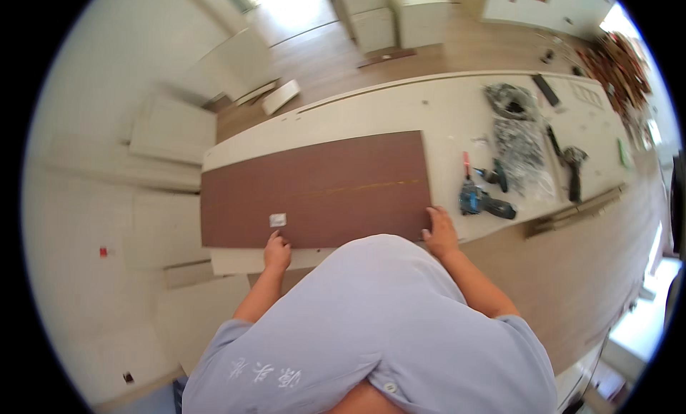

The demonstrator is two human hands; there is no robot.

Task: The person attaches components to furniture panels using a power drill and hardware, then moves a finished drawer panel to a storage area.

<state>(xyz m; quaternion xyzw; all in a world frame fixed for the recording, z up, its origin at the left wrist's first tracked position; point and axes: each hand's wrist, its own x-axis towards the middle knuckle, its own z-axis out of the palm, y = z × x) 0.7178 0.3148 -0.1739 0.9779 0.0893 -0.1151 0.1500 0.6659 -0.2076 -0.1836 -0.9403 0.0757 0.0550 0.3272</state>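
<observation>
A long reddish-brown board (321, 164) lies flat on a pale panel (371, 110) in front of me. At its near edge, left of my body, my left hand (277, 252) has its index finger stretched toward a small white label (277, 220) on the board. The other fingers of that hand show only partly. My right hand (441, 232) holds the board's right end at the near corner, thumb and fingers apart across the edge. Just right of it, a blue and black cordless drill (482, 202) lies on the pale panel.
Another dark power tool (493, 175), a clear bag of small hardware (520, 153) and a black-handled tool (574, 172) lie farther right. Pale panels (171, 132) lean along the left wall. Wood scraps (622, 75) pile up at the far right. Cabinets (418, 21) stand at the back.
</observation>
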